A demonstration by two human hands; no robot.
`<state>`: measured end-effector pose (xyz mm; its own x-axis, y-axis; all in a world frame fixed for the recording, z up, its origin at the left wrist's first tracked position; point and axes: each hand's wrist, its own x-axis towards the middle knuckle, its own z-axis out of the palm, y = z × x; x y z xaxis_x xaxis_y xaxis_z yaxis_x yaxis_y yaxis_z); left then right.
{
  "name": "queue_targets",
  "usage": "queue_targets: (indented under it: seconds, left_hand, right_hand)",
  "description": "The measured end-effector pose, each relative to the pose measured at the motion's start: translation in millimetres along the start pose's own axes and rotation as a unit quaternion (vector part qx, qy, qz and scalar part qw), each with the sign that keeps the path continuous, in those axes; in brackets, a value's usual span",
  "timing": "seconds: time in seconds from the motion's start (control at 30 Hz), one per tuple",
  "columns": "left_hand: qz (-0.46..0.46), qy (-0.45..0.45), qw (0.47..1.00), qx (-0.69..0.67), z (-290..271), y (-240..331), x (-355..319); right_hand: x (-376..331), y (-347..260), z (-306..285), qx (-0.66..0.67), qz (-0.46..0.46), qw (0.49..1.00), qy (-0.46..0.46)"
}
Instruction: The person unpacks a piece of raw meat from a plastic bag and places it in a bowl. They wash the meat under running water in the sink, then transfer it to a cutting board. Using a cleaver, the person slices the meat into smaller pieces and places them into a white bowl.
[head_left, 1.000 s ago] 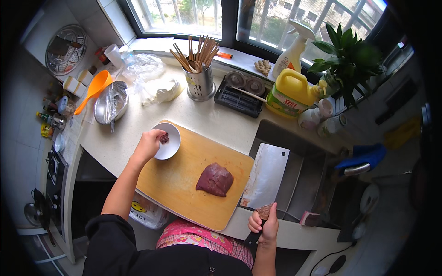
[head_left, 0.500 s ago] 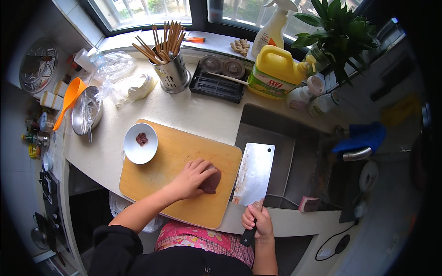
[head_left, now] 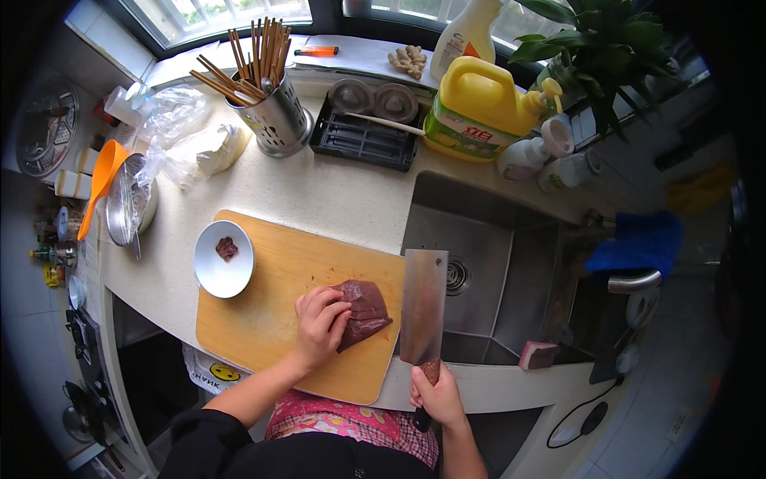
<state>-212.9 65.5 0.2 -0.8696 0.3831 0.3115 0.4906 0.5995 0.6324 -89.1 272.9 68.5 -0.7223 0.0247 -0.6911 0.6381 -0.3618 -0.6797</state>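
The fingers of the left hand are bent and close together, resting on the left part of a slab of dark red raw meat; whether they pinch it, I cannot tell. The right hand's fingers are wrapped around the handle of a cleaver, whose broad blade points away from the person, between the meat and the sink and apart from the meat.

The meat lies toward the right side of a wooden cutting board. At the board's far left corner stands a white bowl with a small clump of dark red meat pieces inside. The board lies on a pale table, with the steel sink to its right and a pink-and-white sponge near the sink's front edge. Farther back stand a perforated steel holder full of chopsticks, a black tray and a yellow pump jug. An orange ladle lies at far left, by a plastic-covered metal bowl.
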Motion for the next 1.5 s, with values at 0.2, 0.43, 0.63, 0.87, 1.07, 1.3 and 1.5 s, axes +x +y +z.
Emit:
queue_targets:
  seconds: [0.2, 0.43, 0.63, 0.87, 1.07, 1.3, 1.5]
  left_hand:
    - [0.018, 0.017, 0.997, -0.068, -3.7, -7.8, 2.0]
    - [-0.009, 0.047, 0.996, -0.073, 0.4, -2.8, -5.1]
    - [-0.015, 0.049, 0.996, -0.076, 5.1, -7.8, -5.6]
    - [0.016, 0.031, 0.997, -0.066, 1.4, -6.9, -2.9]
    - [0.000, 0.031, 0.995, -0.097, 3.7, -10.8, -5.9]
    - [-0.028, 0.037, 0.992, -0.114, 7.6, -14.8, -2.6]
    - [-0.032, 0.055, 0.990, -0.128, 8.9, -18.2, -3.5]
  right_hand:
    - [-4.6, -21.6, 17.9, -0.261, -0.056, 0.964, -0.007]
    - [-2.6, -46.0, 35.9, -0.208, 0.079, 0.973, -0.066]
    - [-8.3, -31.5, 49.1, -0.308, -0.047, 0.948, -0.060]
    - [-15.8, -19.3, 54.2, -0.326, -0.016, 0.945, -0.033]
    - [-20.4, -24.7, 61.2, -0.347, -0.010, 0.937, -0.021]
    - [-1.7, -32.1, 71.3, -0.388, -0.007, 0.921, -0.004]
    - [19.9, -30.9, 82.0, -0.422, -0.104, 0.900, 0.002]
